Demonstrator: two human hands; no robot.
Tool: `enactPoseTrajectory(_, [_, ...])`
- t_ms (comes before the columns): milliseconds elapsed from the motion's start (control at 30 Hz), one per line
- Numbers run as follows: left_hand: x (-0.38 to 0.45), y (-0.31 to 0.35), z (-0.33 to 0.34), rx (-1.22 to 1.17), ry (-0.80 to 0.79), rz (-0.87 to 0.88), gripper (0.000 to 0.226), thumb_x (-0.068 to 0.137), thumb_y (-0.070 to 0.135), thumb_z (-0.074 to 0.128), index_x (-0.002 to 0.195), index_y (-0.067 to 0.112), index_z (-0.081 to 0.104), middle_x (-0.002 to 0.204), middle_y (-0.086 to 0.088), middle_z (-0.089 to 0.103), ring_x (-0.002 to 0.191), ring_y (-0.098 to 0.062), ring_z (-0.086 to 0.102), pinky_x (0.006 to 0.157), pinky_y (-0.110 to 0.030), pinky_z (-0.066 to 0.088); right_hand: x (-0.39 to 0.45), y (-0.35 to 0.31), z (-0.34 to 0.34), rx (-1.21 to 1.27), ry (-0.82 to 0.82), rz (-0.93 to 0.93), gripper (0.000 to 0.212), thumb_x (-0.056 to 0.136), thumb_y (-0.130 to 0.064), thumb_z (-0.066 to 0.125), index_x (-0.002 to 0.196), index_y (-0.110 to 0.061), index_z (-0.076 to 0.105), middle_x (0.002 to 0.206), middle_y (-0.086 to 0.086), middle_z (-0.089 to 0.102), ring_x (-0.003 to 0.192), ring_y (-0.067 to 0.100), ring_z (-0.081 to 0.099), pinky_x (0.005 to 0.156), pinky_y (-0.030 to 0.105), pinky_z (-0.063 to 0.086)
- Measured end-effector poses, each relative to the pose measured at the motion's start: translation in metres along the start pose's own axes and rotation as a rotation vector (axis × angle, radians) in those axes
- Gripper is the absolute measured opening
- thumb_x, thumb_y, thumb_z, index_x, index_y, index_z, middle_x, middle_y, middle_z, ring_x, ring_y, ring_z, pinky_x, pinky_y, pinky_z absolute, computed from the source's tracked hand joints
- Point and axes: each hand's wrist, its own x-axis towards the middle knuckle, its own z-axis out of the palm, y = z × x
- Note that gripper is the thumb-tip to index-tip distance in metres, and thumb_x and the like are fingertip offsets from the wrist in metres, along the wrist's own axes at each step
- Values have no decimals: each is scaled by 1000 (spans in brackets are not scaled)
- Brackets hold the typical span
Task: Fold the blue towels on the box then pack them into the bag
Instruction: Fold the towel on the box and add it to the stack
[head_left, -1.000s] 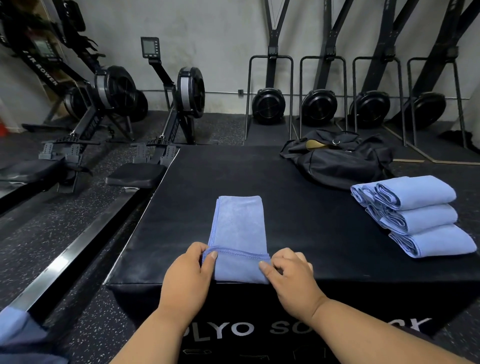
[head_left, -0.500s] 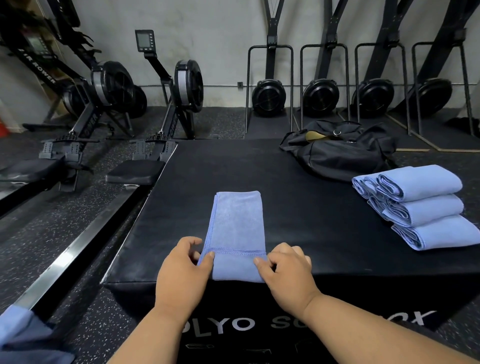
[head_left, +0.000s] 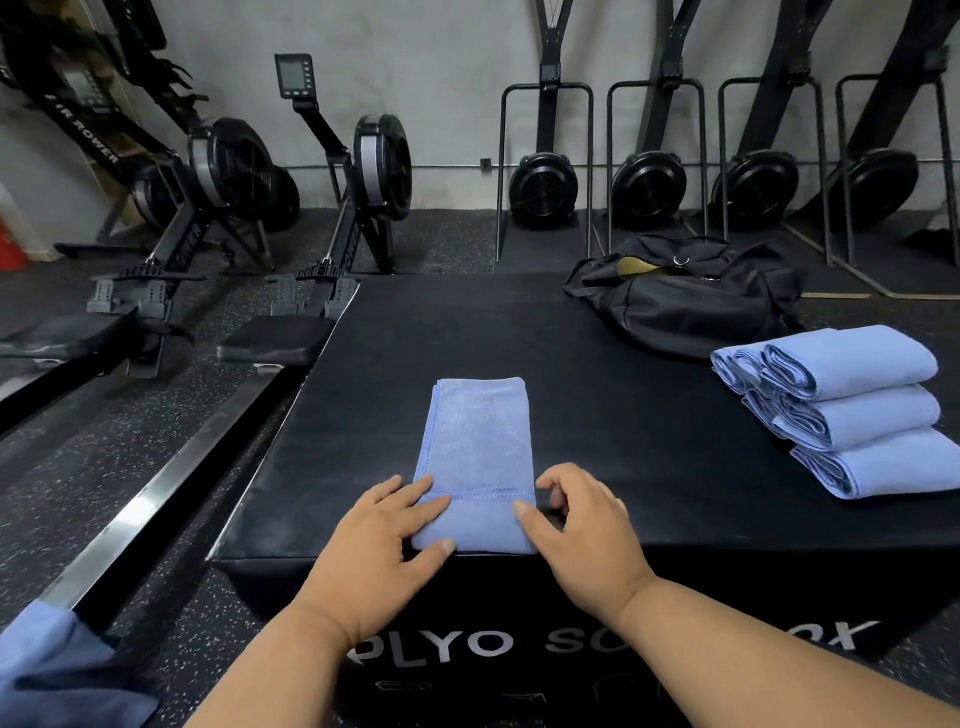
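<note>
Both hands, left hand (head_left: 387, 540) and right hand (head_left: 582, 525), relaxed, fingertips resting on towel (head_left: 478, 457) at box (head_left: 623, 415) near edge. Pinch both near corners evenly; fold away squarely.

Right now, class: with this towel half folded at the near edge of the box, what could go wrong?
1. The towel overhangs the box's near edge, so it may slide off.
2. Both hands, left and right, touch only its near corners; the far end could skew when folded.
3. The folded stack sits near the right edge.
</note>
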Motion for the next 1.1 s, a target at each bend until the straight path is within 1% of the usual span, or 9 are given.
enactPoseTrajectory(133, [0,1,-3,0,5,9,73,81,77,55,148,50,50,152,35,38,145,3,29,122,-25,28,-1,8,-3,-11,-77,-85,47,81,-64,56,123,-44,58,101,-24,53,103,1,52,100,35,46])
enactPoseTrajectory(233, [1,7,-6,-114,73,-44,50,92,59,62,139,54,44,129,39,47,126,6,40,108,-20,36,1,6,-5,25,-50,11,44,76,-71,55,112,-47,60,98,-19,54,101,1,52,97,33,48])
enactPoseTrajectory(300, [3,7,-5,-75,96,-96,45,95,55,60,138,45,52,129,35,47,127,3,36,111,-23,35,3,5,-4,-6,-61,16,39,77,-70,60,103,-41,66,98,-19,55,101,0,51,98,32,47])
enactPoseTrajectory(400, [5,6,-1,-101,120,-136,34,90,54,62,122,41,63,126,31,51,125,2,40,110,-28,40,3,3,-1,-37,-69,28,23,84,-60,69,87,-38,66,97,-19,54,101,1,49,100,32,45])
enactPoseTrajectory(567, [8,10,-1,-182,186,-143,8,90,44,65,94,37,65,109,24,61,113,0,54,94,-29,50,6,7,5,44,-11,67,28,92,-45,69,71,-30,59,90,-14,56,94,6,52,93,34,46])
enactPoseTrajectory(700, [13,21,-2,-303,253,-126,13,96,30,65,85,25,68,97,16,69,100,-5,62,84,-30,53,7,4,3,196,64,51,34,97,-39,65,66,-30,53,81,-12,55,86,9,53,79,28,42])
enactPoseTrajectory(867, [15,14,3,-259,278,-208,29,94,42,65,75,21,62,76,6,65,73,-17,60,70,-44,56,11,10,11,-95,11,90,32,96,-50,61,72,-29,57,88,-14,54,92,11,48,93,34,39])
enactPoseTrajectory(1033, [16,16,6,-280,296,-204,9,93,41,70,88,35,65,86,16,69,79,-7,64,69,-31,54,12,8,13,-102,42,90,31,96,-52,61,72,-33,55,88,-15,54,93,11,48,95,34,38])
enactPoseTrajectory(1100, [14,19,6,-342,320,-250,26,90,37,76,107,47,59,102,28,66,96,4,64,80,-21,50,11,7,13,-114,54,91,29,94,-51,64,74,-33,55,87,-15,54,92,11,48,95,34,39])
